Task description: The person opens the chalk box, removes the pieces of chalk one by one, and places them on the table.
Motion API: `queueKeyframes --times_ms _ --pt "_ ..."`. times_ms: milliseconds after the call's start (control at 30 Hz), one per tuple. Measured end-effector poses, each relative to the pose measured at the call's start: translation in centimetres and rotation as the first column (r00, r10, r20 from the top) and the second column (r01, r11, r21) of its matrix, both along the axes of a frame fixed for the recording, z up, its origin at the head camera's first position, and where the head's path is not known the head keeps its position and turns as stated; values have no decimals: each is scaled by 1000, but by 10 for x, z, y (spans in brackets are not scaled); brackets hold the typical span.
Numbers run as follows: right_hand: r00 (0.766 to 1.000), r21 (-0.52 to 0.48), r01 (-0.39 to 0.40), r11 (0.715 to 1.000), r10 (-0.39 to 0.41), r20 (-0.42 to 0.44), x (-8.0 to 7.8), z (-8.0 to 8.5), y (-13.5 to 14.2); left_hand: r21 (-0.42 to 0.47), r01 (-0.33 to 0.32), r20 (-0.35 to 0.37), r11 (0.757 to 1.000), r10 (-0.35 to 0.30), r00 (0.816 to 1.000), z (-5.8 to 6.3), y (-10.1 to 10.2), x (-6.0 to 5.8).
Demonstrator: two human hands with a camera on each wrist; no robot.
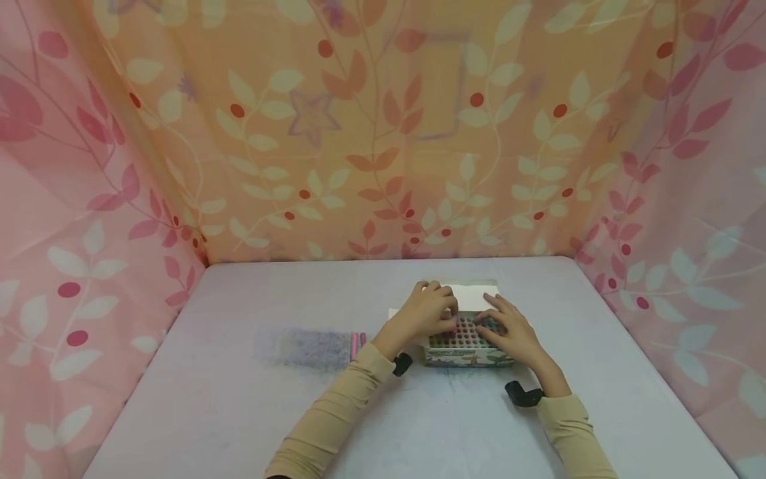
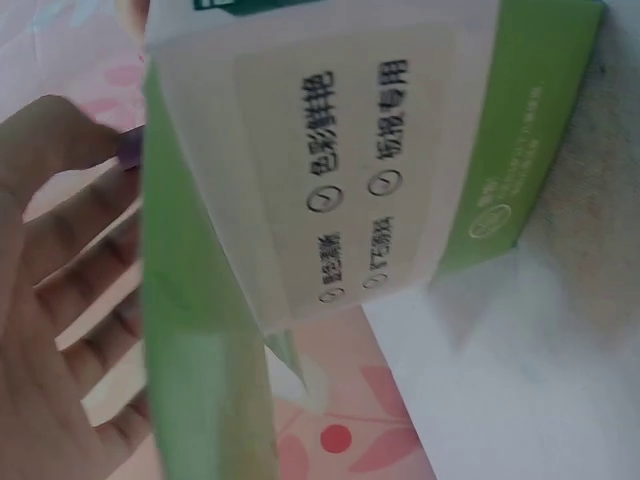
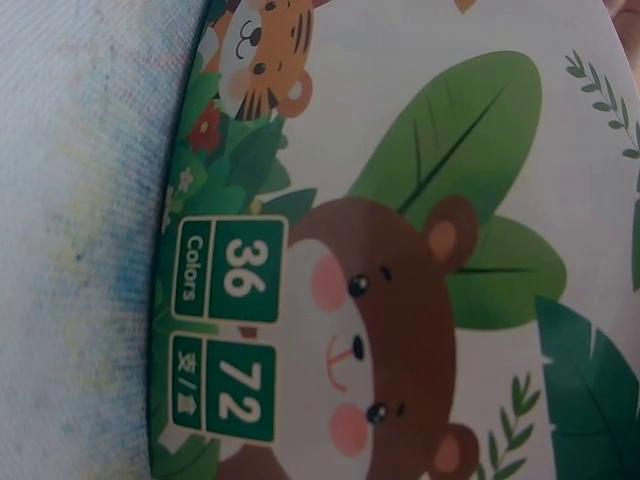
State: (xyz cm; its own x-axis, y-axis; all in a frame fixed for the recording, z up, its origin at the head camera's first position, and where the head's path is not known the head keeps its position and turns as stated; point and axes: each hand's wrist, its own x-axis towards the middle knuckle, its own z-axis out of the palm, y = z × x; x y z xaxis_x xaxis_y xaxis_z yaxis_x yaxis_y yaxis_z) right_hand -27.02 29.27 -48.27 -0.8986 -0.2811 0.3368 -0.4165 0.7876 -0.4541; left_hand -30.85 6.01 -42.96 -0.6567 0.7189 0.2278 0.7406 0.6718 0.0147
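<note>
A pink floral curtain (image 1: 90, 199) bounds the table (image 1: 215, 412) at the left; from where I stand, an orange floral curtain (image 1: 371, 133) closes off the rear. Left of centre, the white table surface carries a greyish-purple smudged patch (image 1: 311, 347). Along the right edge of this patch lie two sticks side by side: a pink stick (image 1: 354, 343) and, next to it, a purple stick (image 1: 362, 338). Further right, the left hand (image 1: 426, 314) reaches over the left side of an open box (image 1: 469, 358), fingers bent, with a small purple piece (image 2: 130, 148) pinched at the tip of the thumb. The box stands right of the table's centre, filled with upright coloured sticks (image 1: 467, 332) in rows; its white flap (image 1: 475, 297) is folded back at the rear. The front panel shows a cartoon bear (image 3: 400, 350) and the figures 36 and 72. The right hand (image 1: 513, 332) lies over the right side of the box, fingers spread and slightly bent, gripping nothing that I can see; whether its fingertips touch the sticks, I cannot tell. A second pink floral curtain (image 1: 688, 219) bounds the right side.
</note>
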Motion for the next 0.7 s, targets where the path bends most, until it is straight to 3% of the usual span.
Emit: queueKeyframes --times_ms 200,500,700 --pt "1000 -10 -9 1000 9 -4 1 0 0 149 4 -27 989 0 1000 2 -8 0" --pt "1000 -4 -9 1000 9 -25 -1 -1 0 279 27 -118 960 7 993 17 -24 8" --pt "999 -11 -8 1000 8 -31 0 -2 -1 349 4 -88 937 28 996 25 -37 16"
